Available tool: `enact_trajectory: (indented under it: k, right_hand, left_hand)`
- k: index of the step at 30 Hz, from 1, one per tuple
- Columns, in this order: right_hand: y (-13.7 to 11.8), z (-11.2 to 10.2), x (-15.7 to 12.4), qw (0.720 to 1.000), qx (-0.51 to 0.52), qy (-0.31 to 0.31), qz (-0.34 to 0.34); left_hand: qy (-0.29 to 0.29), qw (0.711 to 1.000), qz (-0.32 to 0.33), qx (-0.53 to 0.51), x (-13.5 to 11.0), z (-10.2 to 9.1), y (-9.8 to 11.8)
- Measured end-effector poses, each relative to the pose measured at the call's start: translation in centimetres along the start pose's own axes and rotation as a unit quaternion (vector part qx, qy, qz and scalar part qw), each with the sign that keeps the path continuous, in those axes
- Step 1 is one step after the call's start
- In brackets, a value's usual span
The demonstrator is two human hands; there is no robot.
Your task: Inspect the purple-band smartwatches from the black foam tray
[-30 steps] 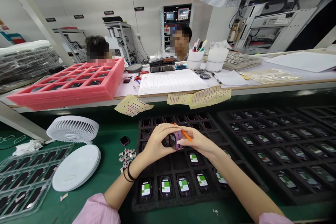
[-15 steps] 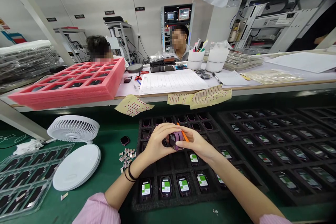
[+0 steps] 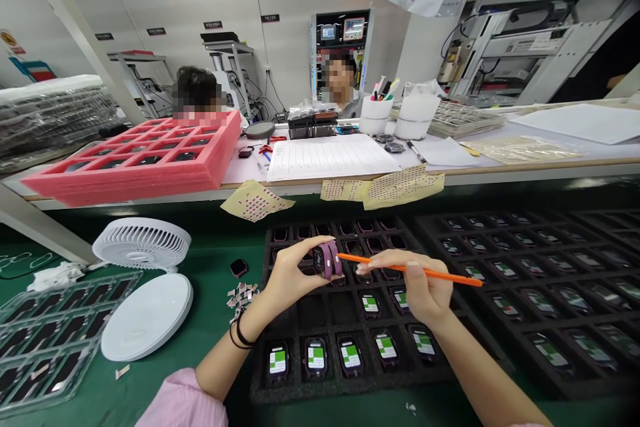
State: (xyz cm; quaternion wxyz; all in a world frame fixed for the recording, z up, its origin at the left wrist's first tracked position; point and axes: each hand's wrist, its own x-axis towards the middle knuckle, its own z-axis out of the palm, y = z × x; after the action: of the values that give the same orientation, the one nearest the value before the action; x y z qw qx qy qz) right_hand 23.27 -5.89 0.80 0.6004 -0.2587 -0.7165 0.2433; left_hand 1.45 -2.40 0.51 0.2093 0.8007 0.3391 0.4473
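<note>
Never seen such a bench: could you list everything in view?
Watch parts: seemingly two, purple, centre
Stick: one, orange, tip beside watch parts
Watch trays: at least two, black, bench
Watches: many, dark, some screens green, in trays
Loose watch: one, dark, left of trays
Small pieces: one pile, pale, bench
Fan: one, white, bench left
Plastic tray: one, clear, beside fan
Foam tray: one, pink, left on shelf
Form: one, white, shelf centre
Sheets: three, yellow, shelf edge
Tubs: two, white, shelf
Machinery: some, grey, back right
People: at least two, behind shelf
Left hand: one, around watch parts
Right hand: one, holding stick

Purple casings (image 3: 328,263) in left grip (image 3: 284,275); orange stick (image 3: 453,276)
</note>
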Motion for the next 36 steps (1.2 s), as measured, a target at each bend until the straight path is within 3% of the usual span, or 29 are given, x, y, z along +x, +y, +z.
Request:
enact_trajectory:
  k: [14,25,36]
  right_hand:
    - [-0.03,0.25,-0.07,0.997,-0.074,-0.002,-0.029]
    - [-0.68,0.46,-0.04,0.999,-0.035,-0.009,0.0]
    - [-0.49,0.75,-0.35,0.999,-0.022,-0.017,-0.017]
  left_hand:
    - [0.014,1.0,0.005,0.024,-0.35,0.56,-0.19]
    - [0.001,1.0,-0.014,0.01,-0.19,0.51,0.14]
    - [-0.003,1.0,-0.007,0.024,-0.25,0.53,0.02]
